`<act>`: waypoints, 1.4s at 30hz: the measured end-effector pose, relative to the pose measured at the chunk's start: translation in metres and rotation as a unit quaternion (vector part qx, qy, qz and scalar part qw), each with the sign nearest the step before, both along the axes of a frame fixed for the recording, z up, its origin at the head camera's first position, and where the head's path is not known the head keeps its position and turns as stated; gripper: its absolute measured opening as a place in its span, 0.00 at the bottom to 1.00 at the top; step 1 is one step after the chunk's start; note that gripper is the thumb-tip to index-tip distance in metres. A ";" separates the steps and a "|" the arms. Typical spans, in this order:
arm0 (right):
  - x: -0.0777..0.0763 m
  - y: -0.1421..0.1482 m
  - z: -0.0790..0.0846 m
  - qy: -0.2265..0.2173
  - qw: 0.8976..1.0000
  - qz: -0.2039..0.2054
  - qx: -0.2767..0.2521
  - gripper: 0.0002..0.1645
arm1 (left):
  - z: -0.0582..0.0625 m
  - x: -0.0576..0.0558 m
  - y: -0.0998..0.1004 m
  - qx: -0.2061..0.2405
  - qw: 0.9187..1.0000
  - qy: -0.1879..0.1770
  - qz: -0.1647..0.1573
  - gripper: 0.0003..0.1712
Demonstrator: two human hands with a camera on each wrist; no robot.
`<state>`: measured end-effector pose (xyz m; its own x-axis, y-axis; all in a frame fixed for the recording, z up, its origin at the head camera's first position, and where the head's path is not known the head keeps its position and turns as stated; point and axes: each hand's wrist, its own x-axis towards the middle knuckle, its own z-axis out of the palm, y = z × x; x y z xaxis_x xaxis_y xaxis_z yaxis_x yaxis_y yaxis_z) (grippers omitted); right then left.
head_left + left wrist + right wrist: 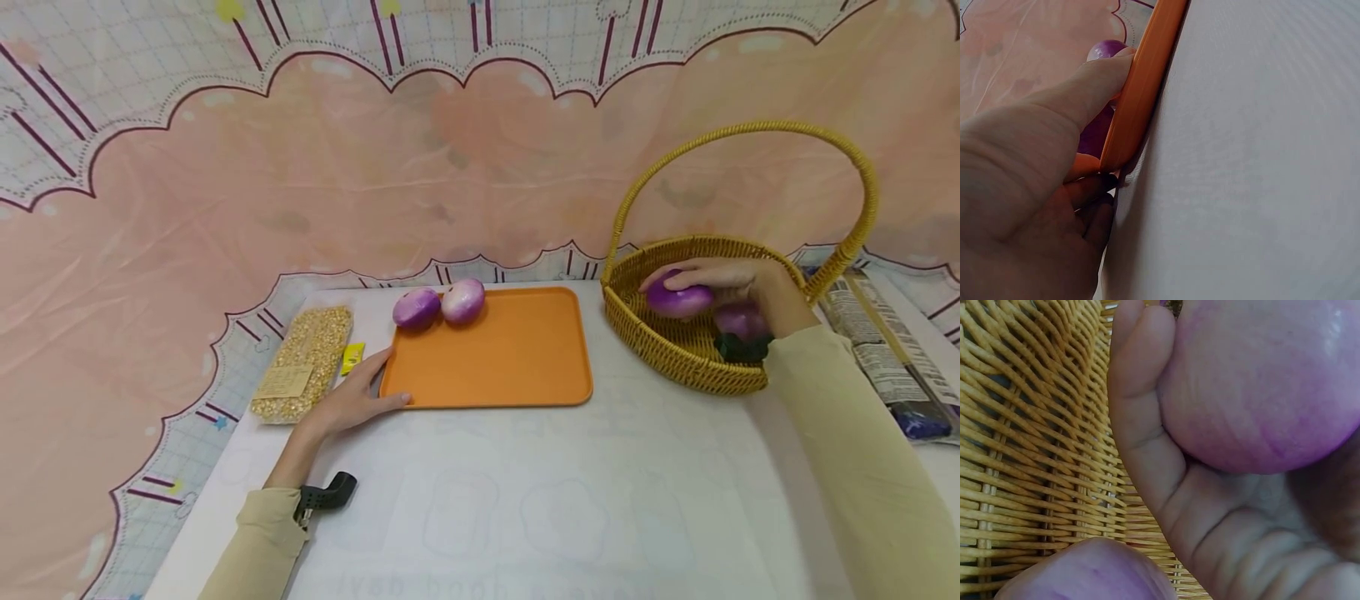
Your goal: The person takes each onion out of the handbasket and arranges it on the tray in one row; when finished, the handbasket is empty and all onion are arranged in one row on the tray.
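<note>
One glossy purple, rounded onion [682, 302] is gripped in the right hand [723, 279], the thumb and curled fingers wrapped around it, within the opening of a golden-yellow woven wicker basket [652, 357] with a tall arched handle [750, 127]. In the right wrist view the woven wall rises close beside the fingers, with a gap between, and a second purple onion [738, 320] lies lower in the basket, apart from the held one.

White tabletop [600, 500] runs between the basket and a flat orange rectangular tray [517, 358] with a raised rim. The left hand [355, 402] holds the tray's near left corner, thumb on the near edge and fingers along the left edge. A darker purple onion [417, 309] and a paler purple-white onion [463, 302] sit side by side at the tray's far left corner; its orange surface stretches to their right and toward the near rim.

Left of the tray, a small yellow packet [352, 358] lies between it and a clear bag of yellow kernels [318, 346]. A printed plastic package [892, 346] lies right of the basket, partly behind the right sleeve.
</note>
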<state>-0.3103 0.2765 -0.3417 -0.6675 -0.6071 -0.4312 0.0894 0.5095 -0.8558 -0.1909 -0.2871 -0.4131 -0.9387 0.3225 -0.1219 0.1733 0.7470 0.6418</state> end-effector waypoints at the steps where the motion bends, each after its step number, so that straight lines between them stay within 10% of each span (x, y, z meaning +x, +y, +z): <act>1: 0.000 0.001 0.000 0.005 1.000 0.008 0.000 0.23 | 0.000 0.000 0.000 0.000 1.000 0.000 -0.001 0.57; 18: 0.004 0.012 0.012 0.011 0.993 0.072 -0.095 0.23 | 0.000 0.002 0.000 -0.007 1.000 -0.002 0.002 0.57; 27: 0.003 0.007 0.017 -0.021 0.962 0.160 -0.219 0.22 | 0.000 0.004 0.000 -0.005 1.000 -0.002 0.005 0.57; 42: 0.012 -0.010 0.038 0.069 0.930 0.249 -0.262 0.26 | 0.004 0.005 0.001 0.002 1.000 0.002 0.002 0.56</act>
